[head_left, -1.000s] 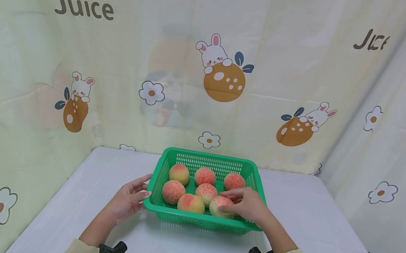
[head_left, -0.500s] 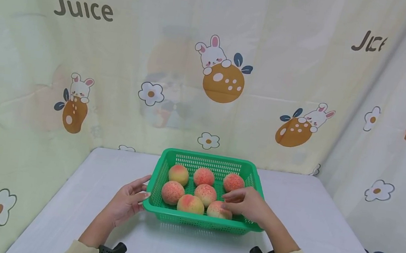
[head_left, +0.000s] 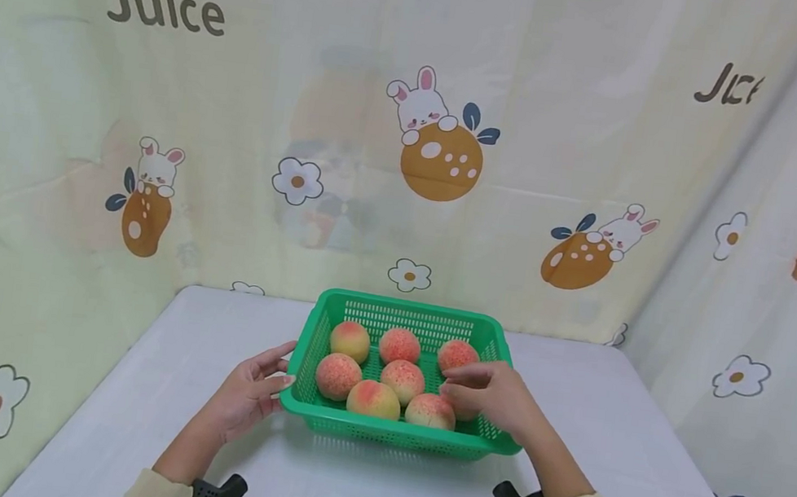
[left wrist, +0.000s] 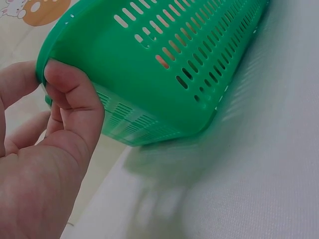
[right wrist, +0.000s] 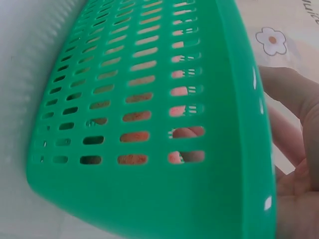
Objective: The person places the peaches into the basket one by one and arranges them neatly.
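Note:
A green plastic basket with slotted walls stands on the white table and holds several red and yellow peaches, such as one at the front. My left hand grips the basket's left rim. The left wrist view shows its thumb bent against the rim. Reaching over the right side, my right hand has loosely bent fingers above a partly hidden peach; whether they touch it is hidden. Left of these fingers lies a pale speckled peach. In the right wrist view, the basket wall covers most of the fingertips.
A white cloth covers the table. Behind it hangs a cream curtain printed with rabbits and flowers, and more curtain closes the right side. Each wrist carries a black strapped device, as on the left wrist.
My right hand has let go of the pale speckled peach and shifted right. A peach formerly hidden by that hand now shows beneath it. The left hand stays at the basket rim.

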`<action>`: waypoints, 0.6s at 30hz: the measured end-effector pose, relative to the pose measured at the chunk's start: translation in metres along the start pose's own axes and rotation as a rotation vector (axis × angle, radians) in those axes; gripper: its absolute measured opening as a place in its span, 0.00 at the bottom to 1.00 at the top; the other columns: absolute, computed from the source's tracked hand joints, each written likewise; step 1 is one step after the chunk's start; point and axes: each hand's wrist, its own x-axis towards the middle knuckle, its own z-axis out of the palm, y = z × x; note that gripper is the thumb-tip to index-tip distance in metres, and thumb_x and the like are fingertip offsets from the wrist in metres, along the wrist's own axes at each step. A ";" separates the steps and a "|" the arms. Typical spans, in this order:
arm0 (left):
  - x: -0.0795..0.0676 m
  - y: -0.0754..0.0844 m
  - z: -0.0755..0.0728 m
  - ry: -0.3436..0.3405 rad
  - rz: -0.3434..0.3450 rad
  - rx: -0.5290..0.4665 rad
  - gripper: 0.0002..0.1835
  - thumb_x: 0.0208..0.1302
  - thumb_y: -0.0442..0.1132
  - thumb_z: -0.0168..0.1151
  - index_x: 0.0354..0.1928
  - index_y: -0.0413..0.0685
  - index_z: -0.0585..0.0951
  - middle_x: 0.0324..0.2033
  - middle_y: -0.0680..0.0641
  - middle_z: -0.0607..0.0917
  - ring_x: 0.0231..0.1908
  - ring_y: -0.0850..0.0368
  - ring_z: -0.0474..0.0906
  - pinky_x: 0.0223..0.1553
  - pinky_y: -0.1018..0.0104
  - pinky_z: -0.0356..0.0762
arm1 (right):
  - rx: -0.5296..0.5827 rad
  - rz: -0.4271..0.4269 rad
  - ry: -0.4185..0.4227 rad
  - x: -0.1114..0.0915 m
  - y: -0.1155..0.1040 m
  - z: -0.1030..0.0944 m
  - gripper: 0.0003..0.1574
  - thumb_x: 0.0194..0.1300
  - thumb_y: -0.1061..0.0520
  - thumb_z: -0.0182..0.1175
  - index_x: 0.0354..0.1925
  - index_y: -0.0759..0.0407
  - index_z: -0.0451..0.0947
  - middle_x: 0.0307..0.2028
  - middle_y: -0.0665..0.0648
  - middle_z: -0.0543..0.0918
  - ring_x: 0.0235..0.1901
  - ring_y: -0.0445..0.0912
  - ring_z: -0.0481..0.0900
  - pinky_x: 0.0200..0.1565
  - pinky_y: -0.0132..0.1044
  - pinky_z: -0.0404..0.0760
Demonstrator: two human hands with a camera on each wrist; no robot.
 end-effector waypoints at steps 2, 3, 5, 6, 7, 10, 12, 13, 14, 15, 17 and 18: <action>0.000 0.000 0.000 0.000 -0.001 -0.003 0.40 0.70 0.31 0.62 0.80 0.50 0.58 0.50 0.48 0.77 0.44 0.59 0.84 0.46 0.65 0.87 | 0.010 0.001 0.008 0.000 0.002 -0.001 0.20 0.64 0.43 0.72 0.52 0.46 0.88 0.48 0.50 0.89 0.52 0.47 0.83 0.48 0.40 0.87; 0.000 -0.001 -0.001 0.000 -0.001 -0.001 0.40 0.70 0.31 0.63 0.80 0.50 0.58 0.50 0.49 0.77 0.43 0.60 0.84 0.46 0.65 0.87 | 0.015 0.001 0.014 0.000 0.003 -0.002 0.21 0.64 0.42 0.71 0.52 0.46 0.88 0.49 0.50 0.89 0.52 0.47 0.83 0.48 0.40 0.87; 0.000 -0.002 -0.001 -0.002 -0.002 0.000 0.40 0.70 0.31 0.63 0.80 0.50 0.58 0.50 0.49 0.78 0.43 0.61 0.84 0.46 0.65 0.87 | 0.024 -0.001 0.029 0.001 0.005 -0.003 0.21 0.64 0.41 0.71 0.53 0.47 0.88 0.50 0.51 0.89 0.53 0.48 0.84 0.48 0.41 0.88; 0.000 -0.002 -0.001 -0.003 -0.002 -0.002 0.40 0.70 0.32 0.63 0.80 0.50 0.58 0.50 0.49 0.78 0.43 0.61 0.84 0.46 0.65 0.87 | 0.025 -0.003 0.037 0.001 0.006 -0.004 0.23 0.64 0.41 0.71 0.53 0.48 0.87 0.51 0.51 0.89 0.53 0.48 0.84 0.49 0.41 0.87; 0.000 -0.003 -0.001 -0.005 -0.002 -0.003 0.40 0.70 0.32 0.63 0.80 0.50 0.58 0.50 0.49 0.78 0.43 0.61 0.84 0.46 0.65 0.87 | 0.022 -0.006 0.046 0.001 0.007 -0.005 0.24 0.64 0.40 0.70 0.53 0.49 0.87 0.51 0.52 0.89 0.54 0.49 0.84 0.49 0.41 0.87; 0.000 -0.004 -0.001 -0.014 0.001 -0.002 0.40 0.71 0.32 0.63 0.81 0.50 0.57 0.50 0.49 0.78 0.44 0.61 0.84 0.46 0.66 0.87 | 0.018 -0.022 0.072 0.001 0.009 -0.009 0.27 0.65 0.40 0.70 0.56 0.53 0.86 0.53 0.53 0.88 0.55 0.50 0.83 0.51 0.42 0.87; 0.000 -0.004 0.000 -0.018 0.001 -0.003 0.41 0.71 0.32 0.63 0.81 0.49 0.57 0.50 0.49 0.78 0.44 0.60 0.84 0.47 0.66 0.87 | 0.024 -0.038 0.081 0.002 0.010 -0.012 0.29 0.65 0.40 0.70 0.57 0.55 0.85 0.54 0.54 0.88 0.55 0.51 0.84 0.51 0.42 0.87; 0.000 -0.004 0.000 -0.020 0.001 -0.003 0.41 0.71 0.32 0.63 0.81 0.49 0.57 0.50 0.49 0.78 0.44 0.60 0.84 0.47 0.66 0.87 | 0.032 -0.045 0.083 0.002 0.010 -0.014 0.29 0.65 0.40 0.70 0.57 0.55 0.85 0.54 0.55 0.88 0.54 0.51 0.85 0.51 0.43 0.87; 0.000 -0.003 0.000 -0.022 0.000 -0.004 0.41 0.71 0.32 0.63 0.81 0.49 0.56 0.50 0.49 0.77 0.44 0.60 0.84 0.47 0.66 0.87 | 0.042 -0.049 0.085 0.003 0.010 -0.016 0.29 0.66 0.41 0.69 0.58 0.56 0.84 0.54 0.56 0.87 0.54 0.51 0.85 0.52 0.43 0.87; 0.000 -0.003 0.001 -0.021 -0.001 -0.005 0.41 0.71 0.32 0.62 0.81 0.49 0.56 0.50 0.49 0.77 0.44 0.60 0.84 0.47 0.66 0.87 | 0.049 -0.053 0.087 0.003 0.011 -0.018 0.30 0.66 0.41 0.69 0.59 0.56 0.84 0.55 0.57 0.87 0.54 0.51 0.85 0.52 0.44 0.87; 0.000 -0.003 0.001 -0.019 -0.006 -0.007 0.41 0.71 0.31 0.62 0.81 0.49 0.56 0.50 0.49 0.77 0.44 0.60 0.84 0.47 0.66 0.87 | 0.068 -0.053 0.090 0.003 0.012 -0.022 0.30 0.66 0.42 0.69 0.60 0.56 0.83 0.56 0.58 0.87 0.54 0.52 0.85 0.53 0.45 0.87; 0.000 -0.003 0.001 -0.017 -0.008 -0.010 0.40 0.71 0.31 0.62 0.81 0.50 0.56 0.50 0.48 0.78 0.44 0.60 0.84 0.47 0.66 0.87 | 0.081 -0.052 0.092 0.004 0.013 -0.025 0.30 0.67 0.42 0.69 0.60 0.56 0.82 0.57 0.59 0.86 0.55 0.54 0.85 0.54 0.47 0.87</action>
